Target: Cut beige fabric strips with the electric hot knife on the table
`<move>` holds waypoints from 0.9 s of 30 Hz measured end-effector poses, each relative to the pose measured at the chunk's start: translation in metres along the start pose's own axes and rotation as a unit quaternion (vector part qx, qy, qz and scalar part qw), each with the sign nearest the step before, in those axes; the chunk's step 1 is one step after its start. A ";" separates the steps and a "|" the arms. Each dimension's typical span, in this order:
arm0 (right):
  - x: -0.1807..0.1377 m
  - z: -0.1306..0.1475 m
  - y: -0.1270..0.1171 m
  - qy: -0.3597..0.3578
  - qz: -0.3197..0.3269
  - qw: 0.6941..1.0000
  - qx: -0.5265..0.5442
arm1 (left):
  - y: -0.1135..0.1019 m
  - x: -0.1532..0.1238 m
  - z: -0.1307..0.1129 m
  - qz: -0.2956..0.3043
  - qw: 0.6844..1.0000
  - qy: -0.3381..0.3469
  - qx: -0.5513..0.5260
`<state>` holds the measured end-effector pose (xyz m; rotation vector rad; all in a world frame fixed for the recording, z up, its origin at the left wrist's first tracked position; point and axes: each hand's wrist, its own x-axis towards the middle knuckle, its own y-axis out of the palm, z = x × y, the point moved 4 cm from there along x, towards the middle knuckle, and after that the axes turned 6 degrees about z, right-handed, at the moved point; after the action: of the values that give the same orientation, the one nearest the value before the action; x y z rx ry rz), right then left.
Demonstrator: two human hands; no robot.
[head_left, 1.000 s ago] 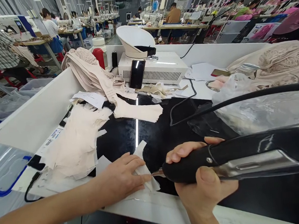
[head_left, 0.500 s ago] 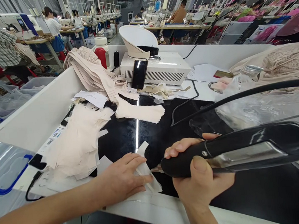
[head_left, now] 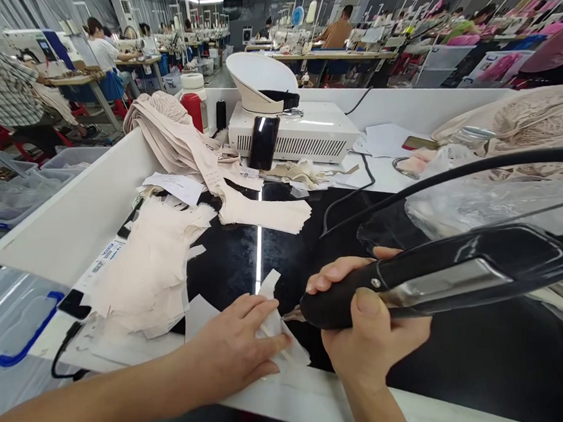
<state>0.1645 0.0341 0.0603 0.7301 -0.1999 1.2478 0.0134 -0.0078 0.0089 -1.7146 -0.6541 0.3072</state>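
My left hand [head_left: 239, 346] lies palm down near the front edge of the table, its fingers stretched out and pressing on a white folded strip of fabric [head_left: 271, 287]. My right hand [head_left: 366, 335] is wrapped round a black corded hand tool [head_left: 430, 277] with a silvery lever along its side. The tool's narrow metal tip points left, close to the strip; whether it touches cannot be made out. Left of the strip, a stack of thin cream fabric pieces [head_left: 143, 269] is fanned out. A white sheet [head_left: 199, 313] is partly under my left hand.
A glossy black panel [head_left: 231, 255] covers the table's middle. Behind it are long beige fabric pieces [head_left: 266, 212], a phone [head_left: 263, 143] and a white vented box [head_left: 304, 127] bearing a visor [head_left: 260, 78]. The tool's cable [head_left: 456, 179] crosses plastic film [head_left: 459, 208] at right.
The tool and my right hand have shifted slightly left, and the tool's rear end sits a little differently. My left hand stays on the strip, a touch lower. The camera view tilts slightly.
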 end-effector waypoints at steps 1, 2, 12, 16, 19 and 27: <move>0.000 0.001 -0.001 0.001 0.001 1.000 0.000 | -0.001 0.000 -0.003 0.001 1.000 -0.001 0.001; -0.001 0.002 -0.002 0.001 0.001 1.000 0.001 | -0.003 0.000 -0.004 -0.001 1.000 -0.002 0.000; -0.006 0.004 -0.007 0.001 0.005 1.000 -0.011 | -0.014 0.034 0.045 0.038 0.991 0.090 -0.095; -0.006 0.002 -0.009 -0.003 0.023 1.000 -0.003 | -0.010 0.036 0.062 0.053 0.989 0.096 -0.095; -0.006 0.002 -0.010 -0.012 0.019 1.000 -0.009 | -0.014 0.031 0.066 0.040 0.989 0.091 -0.106; -0.010 0.002 -0.012 -0.013 0.008 1.000 -0.022 | -0.024 0.026 0.064 0.085 0.986 0.125 -0.064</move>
<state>0.1727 0.0233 0.0524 0.7089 -0.2545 1.2465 -0.0063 0.0616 0.0198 -1.8981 -0.3509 0.1663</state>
